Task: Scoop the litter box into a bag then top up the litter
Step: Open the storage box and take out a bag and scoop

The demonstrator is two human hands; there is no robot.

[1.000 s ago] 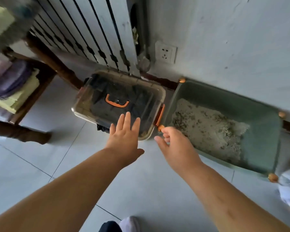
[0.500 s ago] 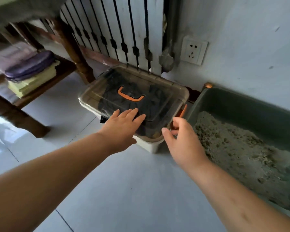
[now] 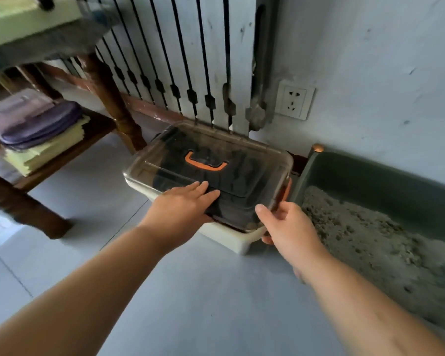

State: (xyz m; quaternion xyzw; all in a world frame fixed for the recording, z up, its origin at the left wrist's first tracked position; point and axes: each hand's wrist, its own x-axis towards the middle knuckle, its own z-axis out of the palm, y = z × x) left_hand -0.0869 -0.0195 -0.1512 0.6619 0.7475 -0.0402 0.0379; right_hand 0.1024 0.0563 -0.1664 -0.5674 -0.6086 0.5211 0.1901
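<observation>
A white storage box [image 3: 238, 241] with a clear lid [image 3: 242, 160] and an orange handle [image 3: 206, 163] stands on the floor against a radiator; dark contents show through the lid. My left hand [image 3: 183, 206] lies flat on the lid's near edge, fingers straight. My right hand [image 3: 285, 227] grips the box's right near corner by the orange latch [image 3: 287, 191], thumb on top of the lid and fingers curled under the rim. Right of the box sits a green litter box [image 3: 370, 176] holding clumped grey litter [image 3: 365, 232].
A white radiator [image 3: 190, 60] and a wall socket [image 3: 294, 100] are behind the box. A dark wooden table [image 3: 113, 104] at left carries folded cloths [image 3: 36, 134] on its lower shelf. Grey tiled floor [image 3: 203, 291] lies in front.
Both hands moved forward onto the box: the left came down flat on the lid, the right closed round the right corner by the latch. The view moved closer and lower.
</observation>
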